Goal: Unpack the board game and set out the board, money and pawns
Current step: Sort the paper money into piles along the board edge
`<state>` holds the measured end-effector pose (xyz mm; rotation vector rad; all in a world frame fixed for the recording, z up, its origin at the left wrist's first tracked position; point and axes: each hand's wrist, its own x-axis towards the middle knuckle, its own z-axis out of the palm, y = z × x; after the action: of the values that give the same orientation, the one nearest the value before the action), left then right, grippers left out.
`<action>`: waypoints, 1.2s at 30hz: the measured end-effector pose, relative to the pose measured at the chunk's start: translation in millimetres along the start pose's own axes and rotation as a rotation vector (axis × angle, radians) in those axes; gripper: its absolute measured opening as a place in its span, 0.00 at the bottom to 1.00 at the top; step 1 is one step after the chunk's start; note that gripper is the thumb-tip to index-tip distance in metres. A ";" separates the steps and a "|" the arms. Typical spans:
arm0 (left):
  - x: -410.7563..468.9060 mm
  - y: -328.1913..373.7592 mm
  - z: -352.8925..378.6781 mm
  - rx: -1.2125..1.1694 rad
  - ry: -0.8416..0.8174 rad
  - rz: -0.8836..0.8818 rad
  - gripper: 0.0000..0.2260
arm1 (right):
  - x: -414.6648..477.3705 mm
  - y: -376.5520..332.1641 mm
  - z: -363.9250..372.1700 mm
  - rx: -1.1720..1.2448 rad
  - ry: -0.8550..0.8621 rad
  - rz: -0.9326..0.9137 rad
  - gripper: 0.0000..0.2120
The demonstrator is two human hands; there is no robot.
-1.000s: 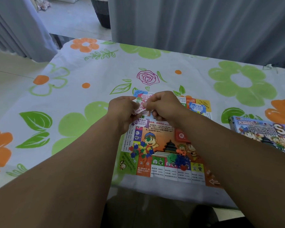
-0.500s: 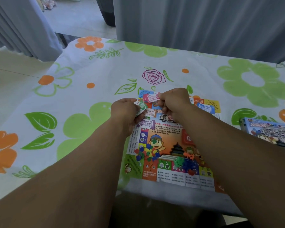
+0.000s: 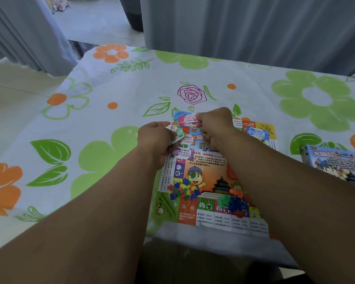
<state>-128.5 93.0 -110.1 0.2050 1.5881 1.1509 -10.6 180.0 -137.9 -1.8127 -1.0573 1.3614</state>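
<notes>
The board [image 3: 211, 179] is laid open on the desk [image 3: 103, 111], near its front edge, over a cloth [image 3: 254, 95] printed with flowers. Both hands are held above the far part of the board, close to each other but not touching.

The left hand [image 3: 154, 139] is seen from its back. Its fingers [image 3: 168, 133] are curled, and a green note [image 3: 179, 133] is pinched in them. A white and orange corner is seen just behind this note, but whether more notes are held cannot be told. The fingers [image 3: 201, 120] of the right hand [image 3: 214, 125] are also curled, and a pink note [image 3: 187, 119] is pinched by its right end. This note sticks out to the left over the far left corner of the board. Whether it touches the board cannot be told.

Three notes are lying on the board. An orange note [image 3: 188, 139] and a purple note [image 3: 182, 153] are placed just beside the left hand, the purple one nearer to the person. A blue note [image 3: 257, 133] is placed at the far right corner.

On the near half of the board, a heap of pieces [image 3: 182, 189] in red, blue, yellow and green is lying on the cartoon boy. A second heap [image 3: 231, 202], green, blue and red, is lying to the right of it, just beside the right forearm.

The box [image 3: 336, 167] is lying on the desk to the right of the board and is cut off by the picture edge. Grey curtains [image 3: 254, 27] are hung behind the desk.
</notes>
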 end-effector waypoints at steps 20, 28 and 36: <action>-32.2 -4.7 51.5 0.021 -0.134 0.084 0.14 | -29.5 -8.3 -94.1 -0.020 -0.231 -0.035 0.12; -38.8 -9.8 77.2 0.032 -0.190 0.085 0.11 | -36.6 -11.9 -119.6 -0.135 -0.250 -0.146 0.06; -41.4 -15.1 88.2 0.033 -0.208 0.018 0.11 | -26.2 5.2 -162.4 -0.131 -0.075 -0.045 0.06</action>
<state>-33.8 107.4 -86.9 0.3498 1.4244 1.0811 143.2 151.6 -86.7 -1.8309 -1.2459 1.3709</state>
